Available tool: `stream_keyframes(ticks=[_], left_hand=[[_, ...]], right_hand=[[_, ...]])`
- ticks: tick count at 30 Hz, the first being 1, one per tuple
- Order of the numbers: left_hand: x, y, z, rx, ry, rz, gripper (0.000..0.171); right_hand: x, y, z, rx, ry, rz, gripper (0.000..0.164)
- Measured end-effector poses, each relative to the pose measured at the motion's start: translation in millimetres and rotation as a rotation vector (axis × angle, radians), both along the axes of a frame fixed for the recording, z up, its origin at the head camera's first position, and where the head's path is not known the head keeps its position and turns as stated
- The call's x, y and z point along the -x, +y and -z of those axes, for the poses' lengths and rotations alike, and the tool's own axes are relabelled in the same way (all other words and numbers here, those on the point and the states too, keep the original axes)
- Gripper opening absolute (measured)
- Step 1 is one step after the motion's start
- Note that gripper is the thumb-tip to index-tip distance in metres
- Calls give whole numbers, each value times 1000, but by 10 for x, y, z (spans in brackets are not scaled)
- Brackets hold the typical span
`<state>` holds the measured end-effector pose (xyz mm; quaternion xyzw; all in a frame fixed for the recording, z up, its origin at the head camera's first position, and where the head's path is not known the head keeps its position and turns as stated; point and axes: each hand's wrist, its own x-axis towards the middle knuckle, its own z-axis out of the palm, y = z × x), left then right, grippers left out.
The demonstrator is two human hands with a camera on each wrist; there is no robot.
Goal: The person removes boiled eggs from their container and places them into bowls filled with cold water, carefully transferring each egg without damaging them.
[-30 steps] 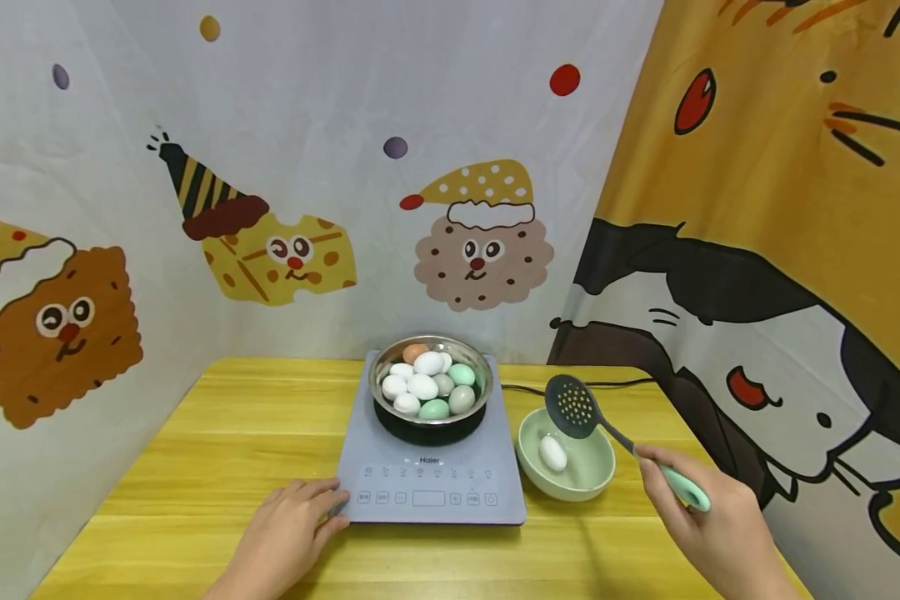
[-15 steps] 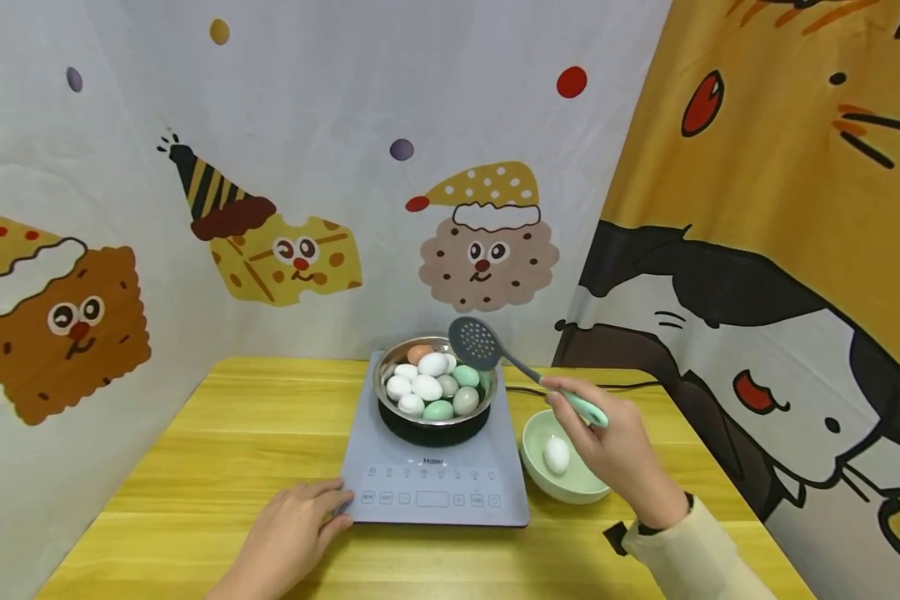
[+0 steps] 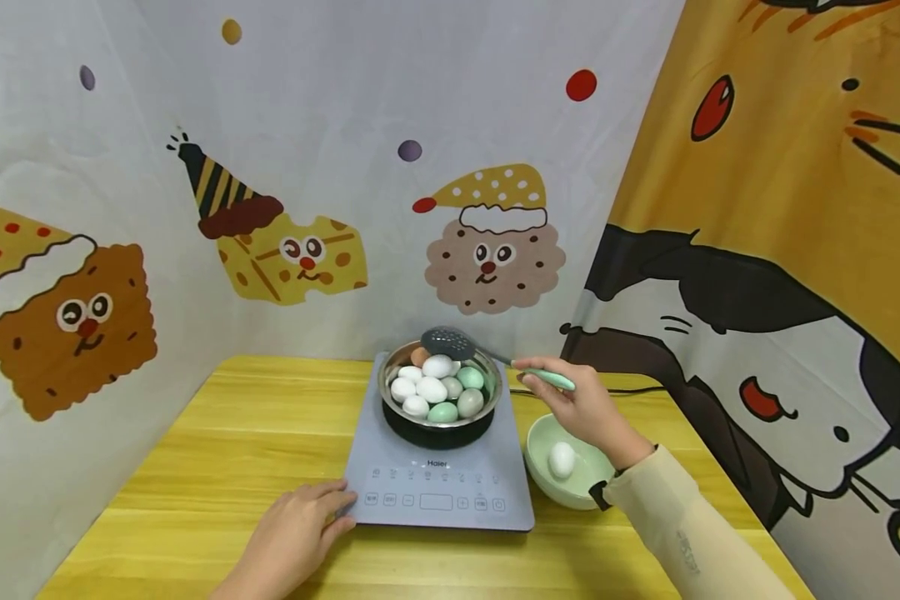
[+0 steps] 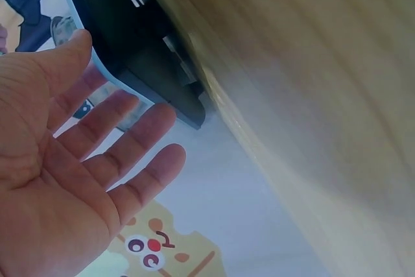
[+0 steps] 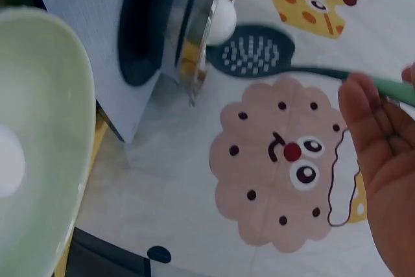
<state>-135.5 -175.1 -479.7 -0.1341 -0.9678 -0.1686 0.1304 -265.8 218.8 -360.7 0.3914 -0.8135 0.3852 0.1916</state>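
Observation:
My right hand [image 3: 581, 404] grips the green handle of a dark slotted skimmer [image 3: 447, 342]. Its perforated head [image 5: 253, 50] hovers over the back of a steel pan [image 3: 450, 424], close above the eggs; contact cannot be told. White, green, grey and brown eggs [image 3: 431, 389] are heaped in that pan, which stands on a grey induction cooker [image 3: 435, 483]. To the cooker's right, one white egg [image 3: 562, 460] lies in a pale green bowl [image 3: 549, 490]. With fingers extended, my left hand [image 3: 292, 529] touches the cooker's front left corner.
The yellow wood table [image 3: 217, 442] carries everything. A black cord [image 3: 630, 390] runs right from behind the cooker. A patterned cloth [image 3: 322, 100] hangs along the table's back and sides. My right forearm [image 3: 675, 508] passes over the bowl's right edge.
My right hand has carried the skimmer left from over the bowl to above the pan, and its head has tilted over the eggs. The left hand stays at the cooker's corner.

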Motion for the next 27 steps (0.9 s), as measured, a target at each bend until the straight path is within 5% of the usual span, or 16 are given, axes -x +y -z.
stream_keyframes(ticks=[4,11,18,27], left_hand=[[4,3,-3,-4,3,1,28],[0,6,-9,-10,-9,-2,28],[9,3,2,-6,-8,-6,29],[11,9,11,0,7,-6,30]], right_hand=[[57,84,-66,6,-121,-60,27],[179,190,-178,18,-326,-43,27],[292,226,-231,31,-448,-77,28],[452,253,-134,337,-698,-61,50]])
